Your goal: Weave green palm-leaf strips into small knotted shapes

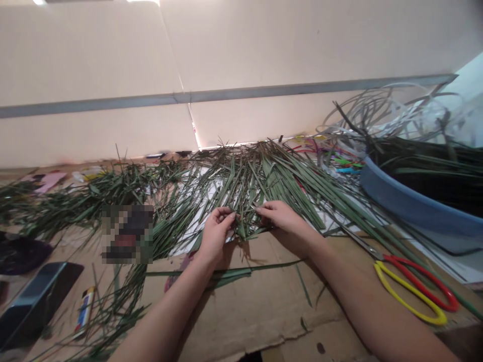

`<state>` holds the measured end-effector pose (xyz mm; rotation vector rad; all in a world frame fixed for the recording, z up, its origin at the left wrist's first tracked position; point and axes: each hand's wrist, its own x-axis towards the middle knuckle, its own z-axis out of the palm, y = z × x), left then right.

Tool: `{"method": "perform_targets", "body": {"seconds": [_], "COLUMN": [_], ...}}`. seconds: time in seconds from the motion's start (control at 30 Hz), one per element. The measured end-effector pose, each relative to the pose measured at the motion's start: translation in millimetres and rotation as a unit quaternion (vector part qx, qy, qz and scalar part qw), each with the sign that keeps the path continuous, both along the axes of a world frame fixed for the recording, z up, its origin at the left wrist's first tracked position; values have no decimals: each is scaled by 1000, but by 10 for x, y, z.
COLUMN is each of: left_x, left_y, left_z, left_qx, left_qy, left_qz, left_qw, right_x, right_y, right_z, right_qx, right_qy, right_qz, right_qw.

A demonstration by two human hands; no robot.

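Left hand (217, 229) and right hand (281, 218) both pinch thin green leaf strips (244, 229). A hard pull could tear them or cut a finger.

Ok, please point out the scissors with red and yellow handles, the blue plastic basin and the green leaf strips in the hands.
Scissors with red and yellow handles (390, 260): head view, red handle near the blades.
Blue plastic basin (407, 207): head view, outer wall.
Green leaf strips (245, 229): head view, the bunch's near end.
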<state>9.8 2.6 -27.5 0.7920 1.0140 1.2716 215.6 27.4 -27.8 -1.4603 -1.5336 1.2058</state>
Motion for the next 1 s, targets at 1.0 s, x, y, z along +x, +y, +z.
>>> {"method": "perform_targets", "body": {"seconds": [1.0], "left_x": [114], "left_y": [-110], "left_z": [53], "left_qx": [238], "left_qy": [446], "left_qz": [-78], "left_qw": [859], "right_x": [-186], "right_y": [-30], "right_z": [53], "right_qx": [30], "right_qy": [220], "right_qz": [-59], "right_qw": [973]}}
